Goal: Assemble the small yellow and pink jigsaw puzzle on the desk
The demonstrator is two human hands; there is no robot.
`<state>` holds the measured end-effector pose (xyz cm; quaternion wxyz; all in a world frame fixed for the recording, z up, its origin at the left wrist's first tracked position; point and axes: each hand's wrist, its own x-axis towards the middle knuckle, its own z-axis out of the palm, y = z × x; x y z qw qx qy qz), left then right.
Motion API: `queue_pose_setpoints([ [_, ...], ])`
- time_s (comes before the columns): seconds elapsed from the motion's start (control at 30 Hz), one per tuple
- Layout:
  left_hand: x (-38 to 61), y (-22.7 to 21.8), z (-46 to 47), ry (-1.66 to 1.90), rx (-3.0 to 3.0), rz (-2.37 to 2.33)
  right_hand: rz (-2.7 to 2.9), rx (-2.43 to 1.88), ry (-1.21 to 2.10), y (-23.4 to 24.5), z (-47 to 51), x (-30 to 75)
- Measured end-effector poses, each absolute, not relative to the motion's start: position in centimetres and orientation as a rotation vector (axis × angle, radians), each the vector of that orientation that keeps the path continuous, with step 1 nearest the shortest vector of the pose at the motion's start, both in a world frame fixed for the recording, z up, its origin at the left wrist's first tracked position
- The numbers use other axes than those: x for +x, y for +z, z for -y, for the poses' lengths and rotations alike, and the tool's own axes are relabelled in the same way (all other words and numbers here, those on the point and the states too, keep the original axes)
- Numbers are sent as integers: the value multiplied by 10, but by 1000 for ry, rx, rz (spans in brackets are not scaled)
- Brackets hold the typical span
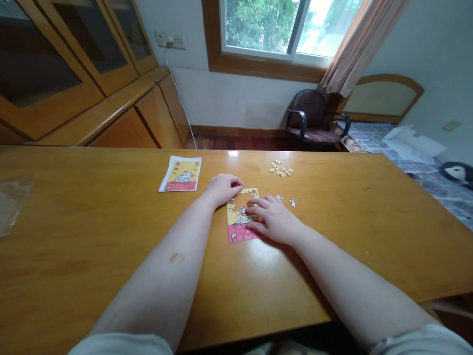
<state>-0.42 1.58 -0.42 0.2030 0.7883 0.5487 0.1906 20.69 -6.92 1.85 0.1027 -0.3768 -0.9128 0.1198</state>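
Observation:
A partly assembled jigsaw puzzle (235, 230) lies flat on the wooden table, with a pink lower part, a yellow border and a white cartoon animal. An open gap shows in its upper middle. My left hand (223, 189) is at the puzzle's upper left corner, its fingers curled together against the edge. Over the right side of the puzzle lies my right hand (276, 220), fingers spread and fingertips touching the pieces near the animal. Any piece under those fingertips is hidden. A few loose white-and-blue puzzle pieces (292, 202) lie just beyond the right hand.
Farther back sits a small pile of yellow puzzle pieces (282, 171). A printed reference picture (181, 174) lies to the left on the table (111, 222). Clear plastic wrapping (13, 202) is at the far left. Beyond the table stand a chair (310, 116) and a cabinet (125, 125).

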Motion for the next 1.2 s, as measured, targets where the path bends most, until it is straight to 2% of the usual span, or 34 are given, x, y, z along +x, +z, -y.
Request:
queue_pose_setpoints([
  [1.2,-5,-5,-17,519,2222,-1531,2743,-1118,410,18,69,205],
])
